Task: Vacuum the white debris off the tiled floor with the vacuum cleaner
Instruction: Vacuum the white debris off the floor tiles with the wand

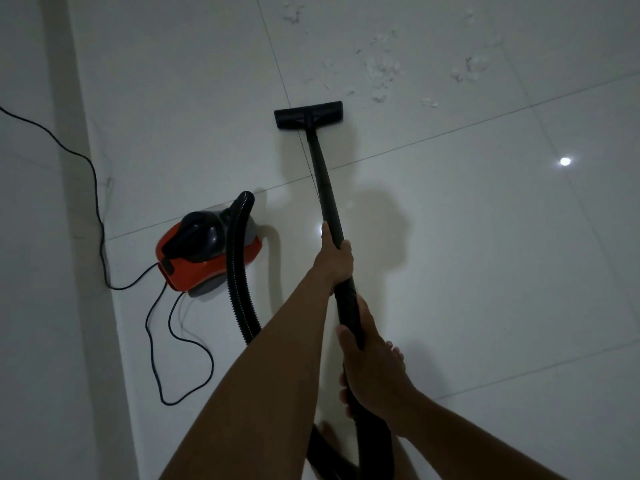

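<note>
Debris [382, 69] lies on floor [485, 237] just past nozzle [309, 115], ahead & to right; wand [323, 181] points nearly at it. Both hands wrap round wand, left hand [335, 259] fwd & nearer, right hand [375, 370] behind.

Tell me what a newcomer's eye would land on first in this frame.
The red vacuum cleaner stands out at left on the pale tiled floor, its black hose looping toward the person. At centre, the left hand and, below it, the right hand grip the black wand. The floor head rests just short of the white debris scattered at the upper right.
</note>
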Demonstrator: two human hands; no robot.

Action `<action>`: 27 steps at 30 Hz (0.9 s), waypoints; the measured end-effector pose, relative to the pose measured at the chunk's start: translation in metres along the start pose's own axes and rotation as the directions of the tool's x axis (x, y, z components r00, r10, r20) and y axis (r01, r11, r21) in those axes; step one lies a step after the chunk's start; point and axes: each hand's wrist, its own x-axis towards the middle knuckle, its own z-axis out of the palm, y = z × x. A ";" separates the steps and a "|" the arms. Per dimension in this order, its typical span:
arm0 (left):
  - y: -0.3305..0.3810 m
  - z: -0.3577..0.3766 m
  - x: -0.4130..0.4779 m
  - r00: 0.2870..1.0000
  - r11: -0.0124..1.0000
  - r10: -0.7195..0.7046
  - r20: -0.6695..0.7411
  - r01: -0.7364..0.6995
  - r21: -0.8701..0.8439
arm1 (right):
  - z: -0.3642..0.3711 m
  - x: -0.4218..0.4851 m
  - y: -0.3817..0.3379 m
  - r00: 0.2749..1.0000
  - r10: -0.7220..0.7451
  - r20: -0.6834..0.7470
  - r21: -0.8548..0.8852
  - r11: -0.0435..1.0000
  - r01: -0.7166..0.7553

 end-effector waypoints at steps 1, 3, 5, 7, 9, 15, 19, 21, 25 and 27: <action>0.003 -0.001 -0.001 1.000 1.000 -0.004 0.000 0.004 0.001 | -0.002 -0.002 -0.004 1.000 0.005 0.004 0.006 1.000 -0.005; 0.010 -0.002 -0.002 1.000 1.000 -0.009 0.006 0.009 -0.011 | -0.006 -0.003 -0.011 1.000 0.023 0.009 0.018 1.000 -0.023; 0.018 -0.003 -0.001 1.000 0.999 -0.014 0.015 0.014 -0.029 | -0.011 -0.003 -0.018 0.999 0.048 0.013 0.025 0.999 -0.048; 0.026 -0.003 0.002 1.000 0.999 -0.017 0.020 0.017 -0.036 | -0.016 0.000 -0.025 0.998 0.067 0.019 0.037 0.997 -0.068; 0.036 -0.003 0.006 1.000 0.999 -0.019 0.021 0.020 -0.045 | -0.023 0.006 -0.031 0.997 0.070 0.019 0.037 0.997 -0.070; 0.062 -0.002 0.024 0.999 0.997 -0.027 0.020 0.028 -0.065 | -0.040 0.030 -0.042 1.000 -0.007 0.012 -0.064 0.998 0.008; 0.076 -0.007 0.033 1.000 0.999 -0.025 0.005 0.026 -0.046 | -0.047 0.041 -0.053 0.998 -0.067 0.010 -0.085 0.994 0.068; 0.085 -0.012 0.040 1.000 0.999 -0.024 0.005 0.024 -0.045 | -0.051 0.048 -0.062 0.995 -0.102 0.002 -0.129 0.986 0.101; 0.107 -0.018 0.053 1.000 0.998 -0.028 0.004 0.028 -0.056 | -0.059 0.061 -0.087 0.995 -0.102 -0.002 -0.119 0.988 0.101; 0.119 -0.021 0.061 1.000 0.998 -0.026 0.004 0.026 -0.061 | -0.064 0.069 -0.099 0.997 -0.080 0.004 -0.107 0.991 0.080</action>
